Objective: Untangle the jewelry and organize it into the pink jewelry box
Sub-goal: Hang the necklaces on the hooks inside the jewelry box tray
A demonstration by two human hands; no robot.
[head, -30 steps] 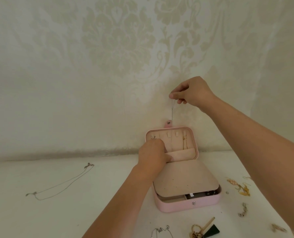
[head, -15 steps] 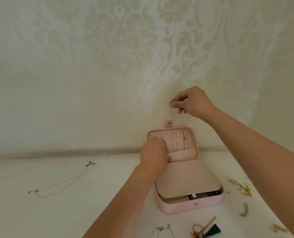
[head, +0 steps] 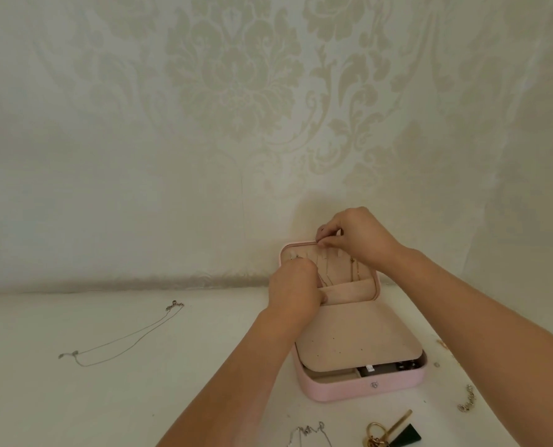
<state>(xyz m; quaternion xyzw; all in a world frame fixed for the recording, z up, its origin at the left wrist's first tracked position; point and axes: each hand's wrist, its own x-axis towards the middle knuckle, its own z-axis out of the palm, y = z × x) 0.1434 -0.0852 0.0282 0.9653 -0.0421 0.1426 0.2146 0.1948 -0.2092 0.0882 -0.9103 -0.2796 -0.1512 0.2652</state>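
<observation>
1. The right hand [head: 362, 237] is now sitting at the top rim of the lid [head: 377, 285] of the pink jewelry box [head: 349, 387]. A second ago it was holding the thin chain [head: 322, 276] well above the box, so it has been coming down.
2. That drop is bringing the chain's upper end level with the hooks inside the lid. The hanging step is probably nearing its end, though the view is too small to show whether the chain is catching a hook.
3. The right fingers [head: 328, 242] are pinching narrowly on the chain's top end, right at the rim.
4. From that pinch the chain is hanging down the lid's inner face toward the left hand [head: 296, 287], which is staying at the left end of the lid's pocket [head: 349, 293].
5. The left fingers are curling in against the lid. It cannot be told whether they are gripping the chain's lower end or only the pocket edge.
6. The box is standing open near the back edge of the worktop [head: 204, 366], toward the right, and a gold chain [head: 354, 269] is already hanging in the lid, just right of the thin one.
7. A silver necklace [head: 123, 340] is lying well apart toward the left edge, and more pieces are waiting along the near and right edges — much sorting is still ahead.
</observation>
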